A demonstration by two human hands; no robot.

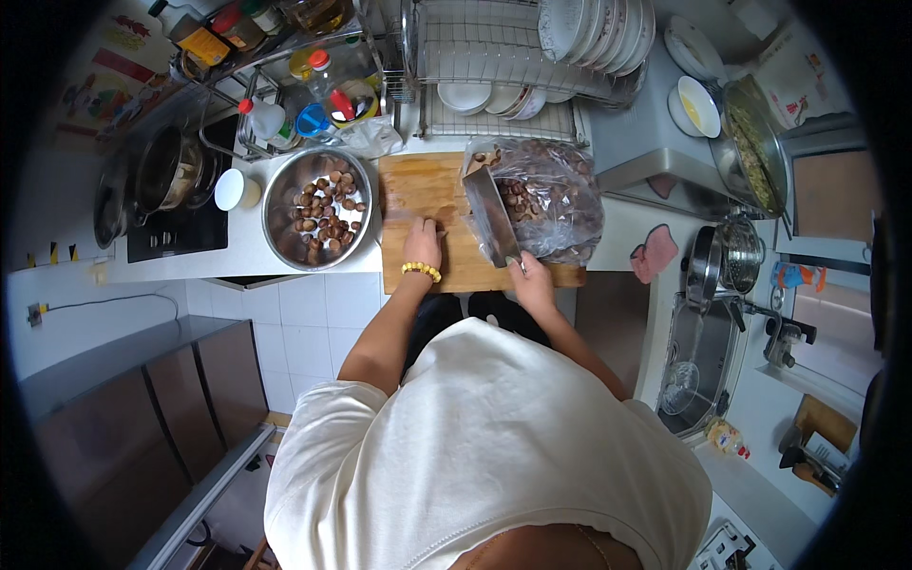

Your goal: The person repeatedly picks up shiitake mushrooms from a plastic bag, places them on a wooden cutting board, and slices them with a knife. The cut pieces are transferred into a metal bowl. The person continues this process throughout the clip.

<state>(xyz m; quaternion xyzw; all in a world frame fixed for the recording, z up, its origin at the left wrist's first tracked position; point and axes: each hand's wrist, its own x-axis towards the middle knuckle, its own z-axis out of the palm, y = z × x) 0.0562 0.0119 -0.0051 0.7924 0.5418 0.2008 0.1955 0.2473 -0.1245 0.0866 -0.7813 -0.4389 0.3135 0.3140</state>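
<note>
My right hand [533, 285] grips the handle of a cleaver [491, 217] at the front of a wooden cutting board [413, 185]. Its broad blade points away from me, over the near-left side of a clear plastic bag [563, 221]. Inside the bag's opening lie brown chestnuts [516, 196], some looking cut. Further left, my left hand [424, 246] rests palm down on the board, a beaded bracelet at the wrist; whether its fingertips cover something small is hidden. Beside the board stands a steel bowl [274, 235] with several chestnuts [324, 206] in it.
A white cup [235, 191] stands left of the bowl, near pots [167, 171] by the stove. Behind the board is a wire dish rack [470, 53] with plates [595, 32]. To the right are a pink cloth [654, 253] and a sink [695, 356].
</note>
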